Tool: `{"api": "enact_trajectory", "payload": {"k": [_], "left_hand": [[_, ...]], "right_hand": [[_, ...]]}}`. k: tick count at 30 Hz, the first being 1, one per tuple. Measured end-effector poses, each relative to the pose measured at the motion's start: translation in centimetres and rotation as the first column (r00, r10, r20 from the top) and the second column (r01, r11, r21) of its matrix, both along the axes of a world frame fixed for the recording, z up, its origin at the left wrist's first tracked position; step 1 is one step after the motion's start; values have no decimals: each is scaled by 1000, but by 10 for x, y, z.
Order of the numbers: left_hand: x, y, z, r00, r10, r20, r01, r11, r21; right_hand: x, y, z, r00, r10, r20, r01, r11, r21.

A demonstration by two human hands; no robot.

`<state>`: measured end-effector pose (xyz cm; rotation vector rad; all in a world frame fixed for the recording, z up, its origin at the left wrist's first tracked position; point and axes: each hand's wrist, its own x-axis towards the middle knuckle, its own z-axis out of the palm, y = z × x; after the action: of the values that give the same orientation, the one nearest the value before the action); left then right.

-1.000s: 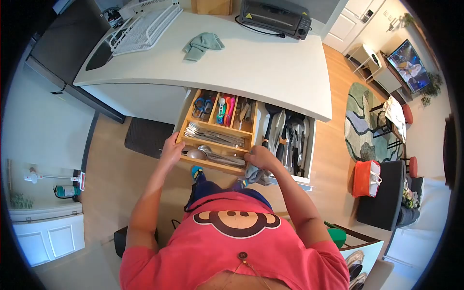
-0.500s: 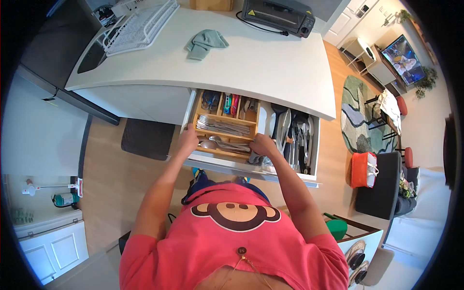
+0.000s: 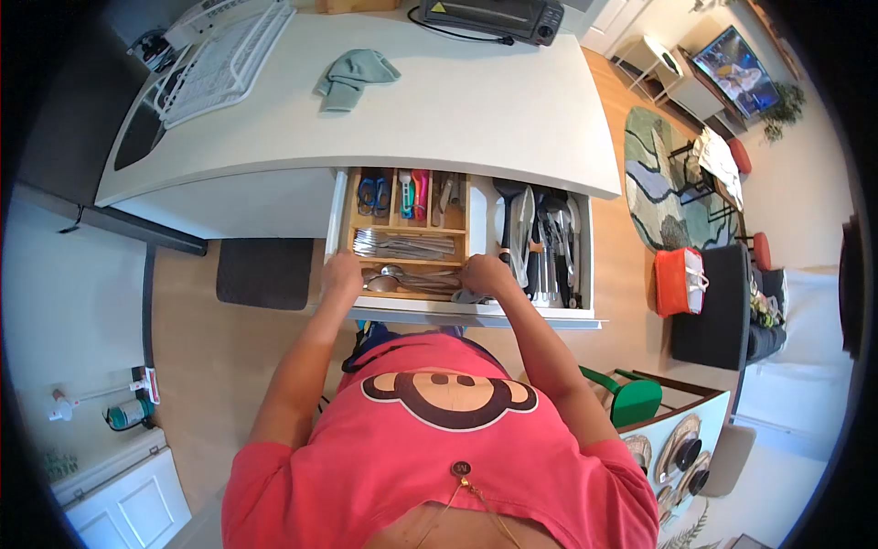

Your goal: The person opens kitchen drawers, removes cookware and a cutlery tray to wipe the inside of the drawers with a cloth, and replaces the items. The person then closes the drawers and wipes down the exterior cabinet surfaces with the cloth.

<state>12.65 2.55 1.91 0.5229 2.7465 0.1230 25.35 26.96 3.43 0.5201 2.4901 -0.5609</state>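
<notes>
A wooden cutlery tray point(image 3: 467, 220) sits in the left part of the pulled-out white drawer point(image 3: 586, 247). My left hand point(image 3: 343, 277) is closed at the tray's front left side, by the drawer wall. My right hand point(image 3: 487, 274) is closed on the tray's right edge near the front. Their fingertips are mostly hidden. In the tray lie forks point(image 3: 402, 244), spoons point(image 3: 393, 274), blue-handled scissors point(image 3: 373, 196) and a pink-handled utensil point(image 3: 420, 192). Right of the tray, long utensils point(image 3: 549, 247) with dark or metal handles lie loosely together.
Above the drawer is a white countertop point(image 3: 476, 119) with a green cloth point(image 3: 357, 78), a white dish rack point(image 3: 224, 73) and a black toaster oven point(image 3: 498, 16). A dark mat point(image 3: 263, 273) lies on the floor at left. A green chair point(image 3: 633, 401) stands behind at right.
The view has shifted, so the counter and drawer appear further left. Both hands stay at the tray's sides; the right hand sits slightly higher around its edge.
</notes>
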Motion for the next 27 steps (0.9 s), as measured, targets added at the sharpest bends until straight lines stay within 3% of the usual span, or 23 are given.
{"api": "enact_trajectory", "payload": {"k": [4, 5, 6, 8, 9, 11, 13, 14, 16, 17, 19, 27], "left_hand": [[1, -3, 4, 999, -3, 48, 2, 1000, 4], [4, -3, 18, 997, 1, 72, -3, 1000, 24], [8, -3, 32, 995, 4, 97, -8, 999, 44], [12, -15, 48, 999, 9, -46, -3, 990, 144], [12, -22, 50, 993, 14, -116, 9, 980, 198], [5, -38, 45, 923, 41, -383, 66, 963, 263], [-8, -49, 42, 993, 66, -102, -39, 967, 251], [-15, -52, 40, 996, 85, 40, -92, 969, 230], [-23, -56, 24, 995, 36, 89, -54, 978, 203], [-26, -57, 12, 993, 17, 117, -39, 982, 186], [-26, -57, 1, 1000, -6, -4, 6, 987, 163], [-53, -37, -16, 994, 12, -105, 9, 980, 198]], "right_hand": [[24, 20, 20, 971, -113, -210, 117, 993, 6], [38, 32, 30, 916, -248, -317, 231, 969, -91], [48, 40, 58, 894, -340, -291, 329, 940, -86], [82, 74, 81, 781, -420, -462, 424, 900, -101], [96, 91, 92, 764, -511, -394, 533, 844, -61], [127, 141, 72, 780, -478, -404, 575, 802, 162], [148, 171, 48, 816, -526, -239, 577, 765, 285], [152, 183, 30, 848, -506, -155, 530, 808, 257], [151, 202, 3, 903, -429, 16, 420, 890, 179], [150, 210, -3, 900, -435, -28, 431, 877, 212], [145, 204, -15, 889, -447, -100, 456, 849, 267], [127, 216, -18, 781, -562, -272, 608, 784, 125]]}}
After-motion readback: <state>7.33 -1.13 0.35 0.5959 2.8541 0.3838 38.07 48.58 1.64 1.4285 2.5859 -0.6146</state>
